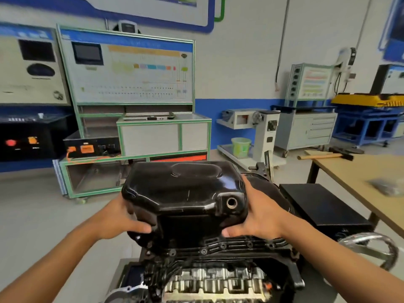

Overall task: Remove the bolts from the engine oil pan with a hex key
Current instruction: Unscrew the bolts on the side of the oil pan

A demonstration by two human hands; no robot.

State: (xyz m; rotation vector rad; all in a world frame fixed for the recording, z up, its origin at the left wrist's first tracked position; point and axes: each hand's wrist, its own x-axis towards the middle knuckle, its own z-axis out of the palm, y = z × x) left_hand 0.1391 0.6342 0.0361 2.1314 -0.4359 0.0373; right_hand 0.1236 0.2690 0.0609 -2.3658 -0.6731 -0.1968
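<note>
A glossy black engine oil pan (185,191) sits tilted above the upturned engine (209,278), its left flange raised off the block. My left hand (122,217) grips the pan's left side, thumb curled under the flange. Gripping the right side near the open drain hole (231,202) is my right hand (260,213). Small bolt holes or bolt heads line the block's flange (236,246) below the pan. No hex key is in view.
A wooden table (358,171) stands to the right, with a hammer (325,156) and a blurred grey bundle (387,186) on it. A black box (321,206) lies beside the engine. A steel handwheel (371,248) is at the lower right. Training benches line the far wall.
</note>
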